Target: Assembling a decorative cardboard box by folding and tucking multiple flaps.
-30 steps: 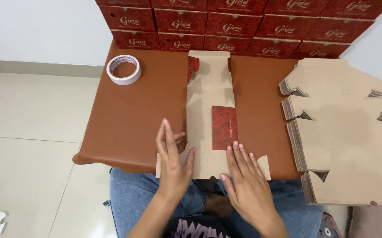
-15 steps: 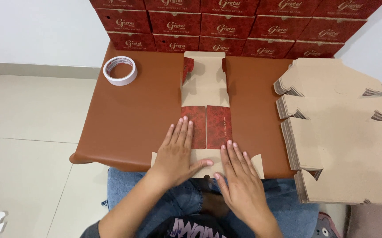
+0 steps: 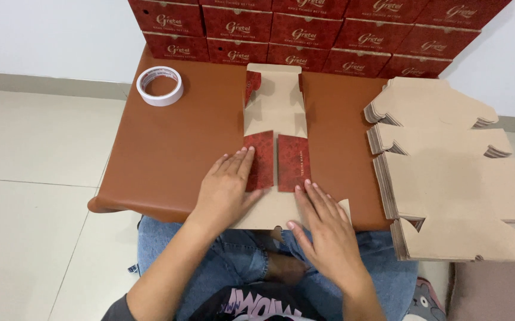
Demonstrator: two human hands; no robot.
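Flat cardboard blank (image 3: 275,113) is lying lengthwise away from the person on the brown table (image 3: 168,154). Left hand (image 3: 226,189) is pressing flat, fingers spread, on the left red flap (image 3: 261,159); right hand (image 3: 323,223) is resting open, seemingly touching the right red flap (image 3: 294,161).

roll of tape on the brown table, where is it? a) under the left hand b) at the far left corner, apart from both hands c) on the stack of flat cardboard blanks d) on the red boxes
b: the white roll of tape lies on the far left part of the brown table, well away from the left hand and right hand, which press on the flat cardboard box.
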